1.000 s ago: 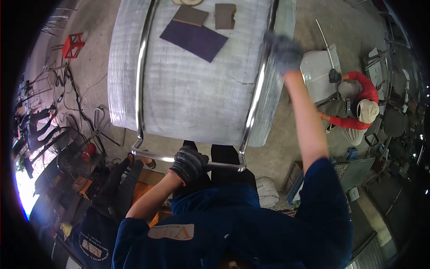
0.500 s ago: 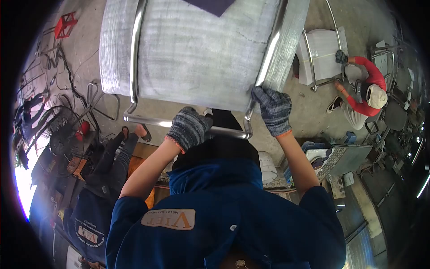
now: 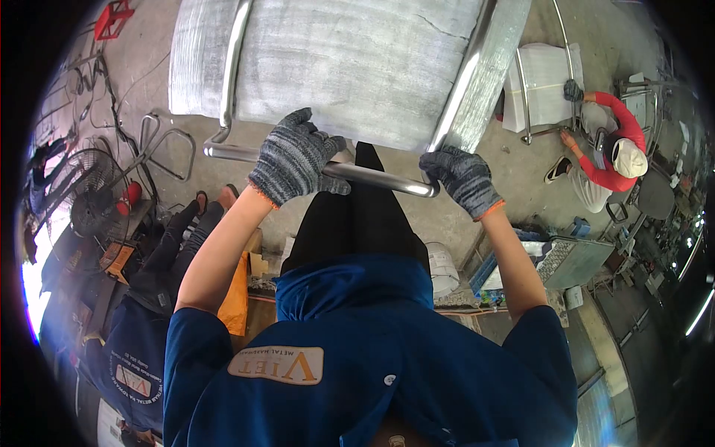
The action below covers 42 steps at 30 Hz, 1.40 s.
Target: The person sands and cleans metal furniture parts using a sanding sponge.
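Observation:
A bent, shiny metal tube frame (image 3: 380, 181) lies across a large padded block (image 3: 342, 74) wrapped in translucent white plastic. My left hand (image 3: 293, 158), in a grey knitted glove, is on the frame's near crossbar. The tube passes between its thumb and fingers, with some fingers stretched toward the block. My right hand (image 3: 459, 177), also gloved, is closed around the frame's right corner, beside the block's near edge. The fingertips under the tube are hidden.
At right, a person in red (image 3: 622, 134) works on a similar wrapped block (image 3: 547, 86). On the left are a fan (image 3: 93, 201), metal tubing (image 3: 167, 153) and another person's legs (image 3: 194, 231). A red stool (image 3: 113, 20) stands at upper left.
The frame's near crossbar and the block appear higher in view. My left hand has shifted up and left, its fingers more stretched. A dark patch on the block has left view.

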Available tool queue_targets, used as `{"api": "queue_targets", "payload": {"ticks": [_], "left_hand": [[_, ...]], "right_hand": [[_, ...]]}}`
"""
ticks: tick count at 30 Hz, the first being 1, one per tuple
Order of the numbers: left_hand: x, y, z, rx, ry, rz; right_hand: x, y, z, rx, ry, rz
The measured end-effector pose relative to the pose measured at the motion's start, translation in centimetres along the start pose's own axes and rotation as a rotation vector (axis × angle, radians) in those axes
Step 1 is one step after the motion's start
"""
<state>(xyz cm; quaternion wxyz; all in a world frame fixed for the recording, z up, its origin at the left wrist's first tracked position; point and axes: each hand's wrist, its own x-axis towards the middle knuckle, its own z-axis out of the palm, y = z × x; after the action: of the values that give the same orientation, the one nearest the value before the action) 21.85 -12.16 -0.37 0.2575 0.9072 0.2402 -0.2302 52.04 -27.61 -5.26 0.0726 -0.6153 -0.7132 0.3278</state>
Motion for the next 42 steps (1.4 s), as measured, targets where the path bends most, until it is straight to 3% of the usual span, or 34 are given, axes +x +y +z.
{"api": "queue_targets", "payload": {"ticks": [2,3,6,7,10,13,16,18,20,22,26,28,29,30,32,34,35,36,37,40,42], "left_hand": [[-0.2,-0.1,0.3,-0.008,0.045,-0.004],[-0.3,0.0,0.4,-0.013,0.094,-0.001],[0.0,0.0,0.4,-0.013,0.065,-0.014],[0.1,-0.1,0.5,-0.015,0.065,-0.01],[0.1,0.0,0.1,-0.024,0.083,-0.008],[0.1,0.2,-0.2,-0.033,0.037,-0.035],[0.2,-0.1,0.2,-0.039,0.061,-0.012],[0.2,-0.1,0.4,-0.028,0.07,-0.003],[0.0,-0.2,0.7,-0.01,0.124,0.015],[-0.2,-0.3,0.6,0.011,0.184,0.032],[-1.0,-0.8,1.1,0.075,0.334,0.092],[-1.5,-1.5,1.4,-0.106,0.772,0.236],[-2.0,-2.0,1.3,-0.07,0.834,0.218],[-2.9,-2.6,1.2,-0.063,0.849,0.203],[-4.8,-3.2,1.3,-0.025,1.042,0.039],[-7.7,-4.4,2.4,-0.039,1.047,-0.037],[-9.0,-4.9,3.2,-0.064,1.12,-0.133],[-10.2,-5.4,3.9,-0.082,1.193,-0.232],[-11.2,-5.4,4.6,-0.092,1.236,-0.293],[-12.0,-4.7,8.2,-0.128,1.38,-0.479],[-12.8,-2.7,9.5,-0.199,1.311,-0.601]], "right_hand": [[0.3,0.8,0.2,0.269,-0.173,0.078],[0.6,1.7,0.2,0.314,-0.239,-0.039],[1.8,2.4,-1.1,0.462,-0.308,-0.119],[2.1,2.0,-2.0,0.668,-0.492,0.116],[2.6,1.9,-2.9,0.645,-0.575,0.122],[1.8,1.8,-3.3,0.88,-0.566,0.222],[1.2,0.2,-4.8,0.867,-0.573,0.406],[1.5,-1.6,-5.8,0.82,-0.54,0.421],[2.8,-4.5,-6.9,0.585,-0.609,0.718],[3.7,-6.8,-6.1,0.55,-0.504,0.665],[8.0,-11.8,-3.4,0.857,-0.363,0.845],[9.8,-11.5,-1.4,0.378,-0.341,-0.023],[9.8,-11.2,-0.2,0.69,-0.343,0.243],[9.7,-11.2,-0.7,0.677,-0.349,0.227],[8.2,-9.8,-3.2,-0.286,-0.261,-0.403],[6.7,-8.2,-3.8,-0.19,-0.774,0.398],[3.9,-3.9,-3.4,-0.006,-0.647,0.314],[3.3,-4.1,-4.0,0.178,-0.515,0.221],[3.6,-4.0,-4.1,0.313,-0.587,0.709],[9.0,-7.6,-1.6,0.22,-0.611,0.741],[14.4,-15.5,-0.5,1.173,-0.381,0.589]]}}
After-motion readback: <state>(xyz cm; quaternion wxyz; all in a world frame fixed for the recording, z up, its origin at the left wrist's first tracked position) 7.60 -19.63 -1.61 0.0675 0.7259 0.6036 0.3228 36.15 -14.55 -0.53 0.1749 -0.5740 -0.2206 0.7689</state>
